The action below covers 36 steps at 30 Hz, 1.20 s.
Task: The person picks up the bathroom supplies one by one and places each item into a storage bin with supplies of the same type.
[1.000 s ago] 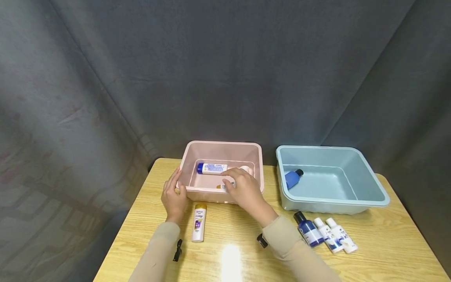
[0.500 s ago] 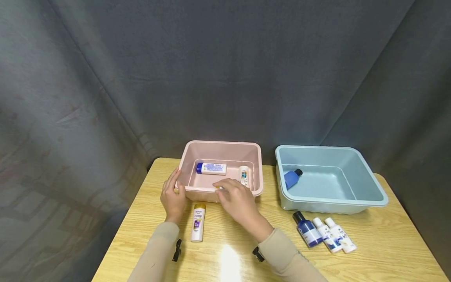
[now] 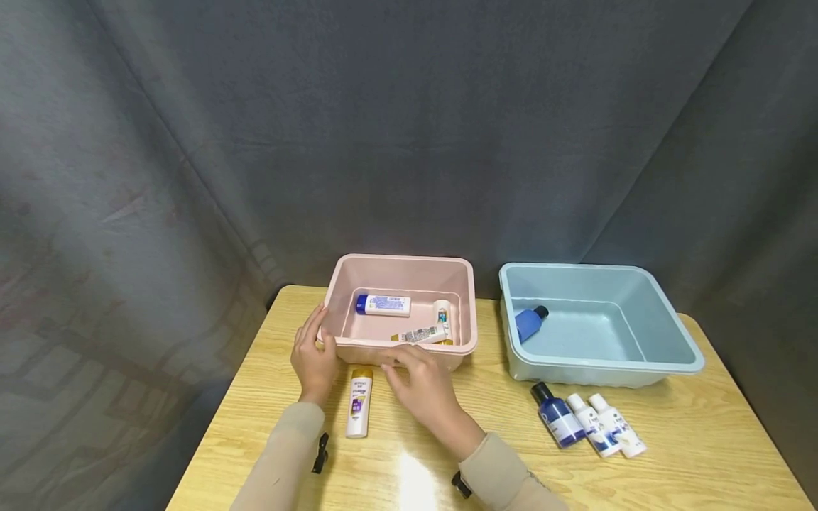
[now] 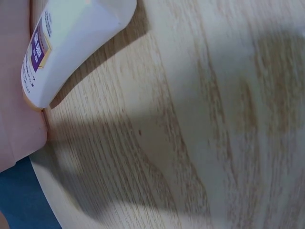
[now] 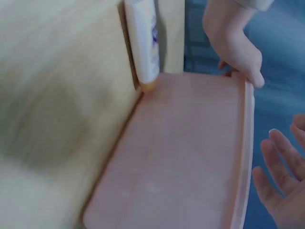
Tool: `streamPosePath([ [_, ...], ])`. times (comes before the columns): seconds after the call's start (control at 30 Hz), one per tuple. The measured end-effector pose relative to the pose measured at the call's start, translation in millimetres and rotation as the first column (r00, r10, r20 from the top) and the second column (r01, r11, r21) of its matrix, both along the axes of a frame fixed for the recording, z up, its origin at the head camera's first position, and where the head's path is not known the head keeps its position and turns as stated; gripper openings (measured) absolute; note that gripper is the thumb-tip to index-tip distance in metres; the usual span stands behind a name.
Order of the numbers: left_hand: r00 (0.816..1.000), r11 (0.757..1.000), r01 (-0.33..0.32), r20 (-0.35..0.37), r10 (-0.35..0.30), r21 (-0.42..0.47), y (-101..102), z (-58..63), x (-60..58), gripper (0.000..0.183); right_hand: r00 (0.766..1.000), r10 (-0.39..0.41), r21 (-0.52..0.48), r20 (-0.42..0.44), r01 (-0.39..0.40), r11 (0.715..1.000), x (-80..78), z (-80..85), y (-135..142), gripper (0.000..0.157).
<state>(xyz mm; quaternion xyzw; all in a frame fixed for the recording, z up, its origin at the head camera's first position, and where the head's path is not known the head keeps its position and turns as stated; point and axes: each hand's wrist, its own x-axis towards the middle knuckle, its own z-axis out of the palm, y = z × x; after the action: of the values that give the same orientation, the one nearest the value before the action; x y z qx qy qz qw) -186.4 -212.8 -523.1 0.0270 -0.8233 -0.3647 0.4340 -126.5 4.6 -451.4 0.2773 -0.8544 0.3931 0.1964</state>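
Note:
At the front left corner of the pink bin [image 3: 409, 264], my left hand [image 3: 314, 363] holds the rim, thumb toward the front. My right hand [image 3: 427, 389] is just in front of the bin's front wall, fingers loosely spread with nothing in them, as the right wrist view also shows. Inside lie a white bottle with a blue cap [image 3: 385, 306], a white bottle with a gold cap [image 3: 422, 334] and another white bottle [image 3: 444, 317] near the right wall. Between my forearms lies a white bottle with a gold cap and purple label [image 3: 359, 404].
To the right stands a light blue bin [image 3: 601, 323] with a blue black-capped bottle [image 3: 529, 323] inside. Before it lie a dark blue bottle [image 3: 559, 419] and two small white bottles [image 3: 594, 426] [image 3: 618, 427]. A grey curtain [image 3: 409, 128] hangs behind the wooden table [image 3: 716, 433].
My right hand has drawn back from inside the pink bin to its front wall, and the gold-capped bottle it was at now lies in there. The left hand has stayed at the corner.

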Motion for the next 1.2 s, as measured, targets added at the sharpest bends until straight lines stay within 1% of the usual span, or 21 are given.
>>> streamPosePath([
  [0.1,1.000,1.000,0.000,0.003,0.000,0.007,0.0,0.3,0.3,0.041,1.000,0.004,-0.005,-0.002,-0.004,1.000,2.5,-8.9,-3.3,0.023],
  [0.2,1.000,1.000,0.005,0.008,-0.005,0.014,0.3,0.2,0.7,0.040,1.000,0.012,-0.033,-0.023,-0.013,0.999,4.9,-16.8,-6.4,0.023],
  [0.3,1.000,1.000,0.007,0.012,-0.007,0.017,0.4,-0.1,1.0,0.040,0.999,0.004,-0.052,-0.046,-0.006,0.999,7.6,-23.6,-9.4,0.023],
  [0.37,1.000,1.000,0.007,0.016,-0.007,0.021,0.3,0.2,1.3,0.039,0.999,-0.006,-0.057,-0.043,0.003,0.998,9.6,-27.0,-11.3,0.023],
  [0.6,1.000,1.000,0.010,0.021,-0.011,0.025,-0.5,1.2,2.1,0.039,1.000,-0.031,-0.034,0.003,0.031,0.999,18.6,-36.1,-17.2,0.026],
  [0.73,1.000,1.000,0.012,0.027,-0.013,0.028,-0.8,2.2,1.7,0.039,1.000,-0.021,-0.039,0.020,0.022,0.999,21.3,-42.3,-20.7,0.027],
  [0.9,1.000,1.000,0.015,0.024,-0.016,0.021,-2.1,2.6,-0.3,0.038,0.997,-0.014,-0.054,0.075,0.018,0.998,22.3,-48.6,-25.3,0.029],
  [1.1,1.000,1.000,0.014,0.019,-0.015,0.020,-2.0,2.3,0.2,0.037,0.989,-0.050,-0.030,0.141,0.055,0.998,26.4,-62.1,-33.0,0.031],
  [1.2,1.000,1.000,0.017,0.018,-0.017,0.021,-1.2,2.1,0.4,0.037,0.985,-0.067,-0.026,0.157,0.072,0.997,28.4,-68.8,-37.4,0.033],
])
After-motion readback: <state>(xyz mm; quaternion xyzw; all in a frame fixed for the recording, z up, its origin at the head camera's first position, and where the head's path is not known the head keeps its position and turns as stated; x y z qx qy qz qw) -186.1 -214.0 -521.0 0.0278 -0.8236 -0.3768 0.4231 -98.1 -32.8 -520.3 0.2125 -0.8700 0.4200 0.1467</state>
